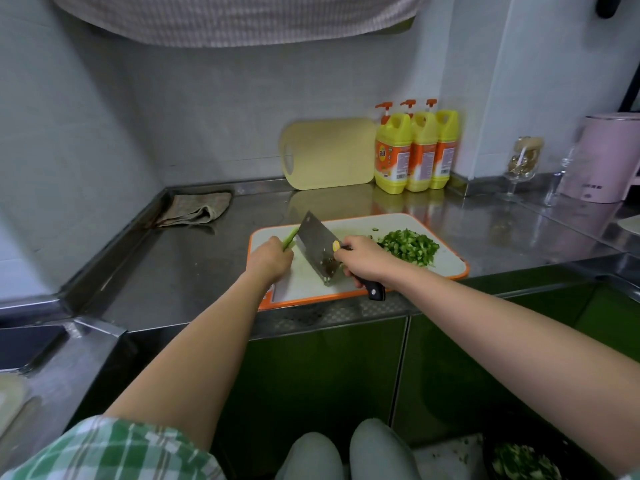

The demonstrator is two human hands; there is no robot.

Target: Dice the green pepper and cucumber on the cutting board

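Note:
A white cutting board (446,263) with an orange rim lies on the steel counter. My left hand (268,258) presses a pale green strip (290,238) of vegetable down on the board's left part; most of the strip is hidden under my fingers. My right hand (363,259) grips the black handle of a cleaver (317,249), whose blade stands on the board right beside the strip. A heap of diced green pieces (410,244) sits on the board's right side.
A folded cloth (195,209) lies at the back left. A beige board (329,153) and three yellow detergent bottles (415,154) lean at the wall. A glass (523,164) and a pink kettle (602,157) stand at the right. A sink (27,344) is at the left.

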